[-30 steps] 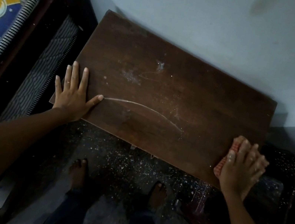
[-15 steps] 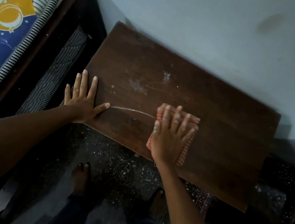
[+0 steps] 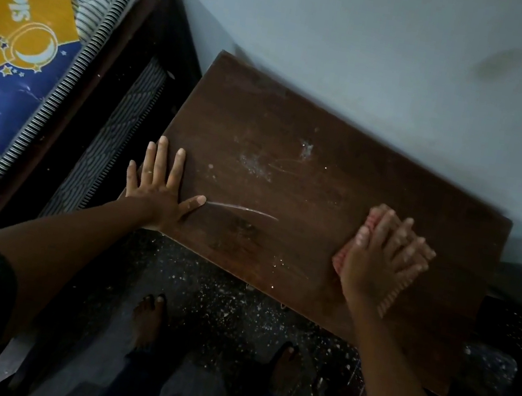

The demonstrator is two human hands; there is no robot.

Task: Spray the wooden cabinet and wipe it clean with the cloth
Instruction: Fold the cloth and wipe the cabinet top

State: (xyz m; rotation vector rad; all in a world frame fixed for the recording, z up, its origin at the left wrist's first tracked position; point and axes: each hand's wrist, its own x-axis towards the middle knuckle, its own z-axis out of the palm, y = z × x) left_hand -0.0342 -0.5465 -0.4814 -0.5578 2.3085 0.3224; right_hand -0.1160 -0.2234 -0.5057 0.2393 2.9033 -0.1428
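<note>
The dark wooden cabinet top (image 3: 302,211) fills the middle of the view, against a pale wall. White dust patches and a thin curved streak mark its surface. My left hand (image 3: 159,191) lies flat with fingers spread on the top's left front corner. My right hand (image 3: 384,256) presses flat on a pink checked cloth (image 3: 373,218) on the right part of the top. The hand covers most of the cloth. No spray bottle is in view.
A striped mattress (image 3: 82,40) with a yellow and blue label lies on a dark bed frame (image 3: 139,49) at the left, close to the cabinet. My bare feet (image 3: 149,317) stand on a dark speckled floor (image 3: 222,295) in front.
My right hand with the cloth swept from the right front edge to the middle, then back to the right part of the top. The streak is shorter. My left hand stayed put.
</note>
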